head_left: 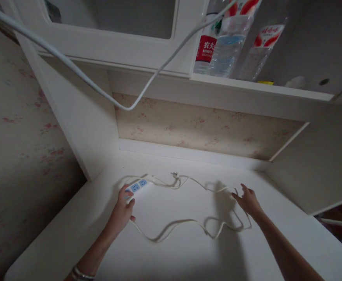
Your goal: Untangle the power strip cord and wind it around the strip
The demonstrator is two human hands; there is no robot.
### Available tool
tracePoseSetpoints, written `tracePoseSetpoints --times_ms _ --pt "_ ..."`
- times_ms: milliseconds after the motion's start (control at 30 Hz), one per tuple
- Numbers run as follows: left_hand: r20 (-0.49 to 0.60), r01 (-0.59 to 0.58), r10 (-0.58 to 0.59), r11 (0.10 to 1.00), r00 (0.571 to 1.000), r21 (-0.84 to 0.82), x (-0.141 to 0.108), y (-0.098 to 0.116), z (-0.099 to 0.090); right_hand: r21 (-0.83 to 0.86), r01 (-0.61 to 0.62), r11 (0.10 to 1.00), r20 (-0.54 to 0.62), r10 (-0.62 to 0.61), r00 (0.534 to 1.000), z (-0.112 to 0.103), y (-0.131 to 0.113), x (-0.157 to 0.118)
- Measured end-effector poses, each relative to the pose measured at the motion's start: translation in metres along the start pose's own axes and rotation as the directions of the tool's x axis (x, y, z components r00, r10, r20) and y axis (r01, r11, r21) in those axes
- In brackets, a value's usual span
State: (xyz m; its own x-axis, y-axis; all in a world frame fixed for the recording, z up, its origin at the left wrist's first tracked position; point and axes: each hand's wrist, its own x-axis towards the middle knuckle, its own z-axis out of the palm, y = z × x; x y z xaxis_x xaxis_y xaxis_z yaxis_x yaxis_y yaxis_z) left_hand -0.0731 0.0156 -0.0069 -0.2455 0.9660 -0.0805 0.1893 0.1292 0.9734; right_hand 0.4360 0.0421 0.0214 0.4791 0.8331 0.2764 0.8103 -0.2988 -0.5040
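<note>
Power strip [139, 185]: slanting over the left part of the smooth white desktop [173, 249], resting or lifted hard to tell; blue socket faces, near end hidden.
Left hand [124, 203]: closed around that end, gripping it.
Cord [188, 221]: cream, loosely looped, lost behind the left hand.
Right hand [248, 201]: half-open beside the cord, contact unclear.
Plug [174, 175]: metal-pronged, small.
Bottles [227, 52]: clear ridged plastic on the shelf [299, 93], cut off above, contents unclear.

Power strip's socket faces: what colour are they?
The socket faces are blue; the head view shows them best.
</note>
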Motion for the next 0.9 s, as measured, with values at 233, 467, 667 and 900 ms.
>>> tracePoseSetpoints --times_ms 233,467,667,900 --pt "0.197 -0.245 0.182 0.897 0.963 0.369 -0.013 -0.002 0.030 -0.008 0.506 0.863 0.194 -0.495 0.847 -0.001 -0.054 -0.083" --pt "0.215 -0.479 0.468 0.572 0.857 0.666 0.015 0.004 0.072 -0.022 0.499 0.866 0.616 -0.382 0.690 -0.001 -0.061 -0.140" --pt "0.360 -0.517 0.441 0.313 0.822 0.797 0.039 0.030 0.103 0.049 0.408 0.912 0.668 -0.334 0.665 -0.017 -0.055 -0.148" --pt "0.317 -0.485 0.528 0.215 0.788 0.848 0.059 0.015 0.125 0.167 0.353 0.920 0.694 -0.364 0.621 -0.023 -0.050 -0.147"
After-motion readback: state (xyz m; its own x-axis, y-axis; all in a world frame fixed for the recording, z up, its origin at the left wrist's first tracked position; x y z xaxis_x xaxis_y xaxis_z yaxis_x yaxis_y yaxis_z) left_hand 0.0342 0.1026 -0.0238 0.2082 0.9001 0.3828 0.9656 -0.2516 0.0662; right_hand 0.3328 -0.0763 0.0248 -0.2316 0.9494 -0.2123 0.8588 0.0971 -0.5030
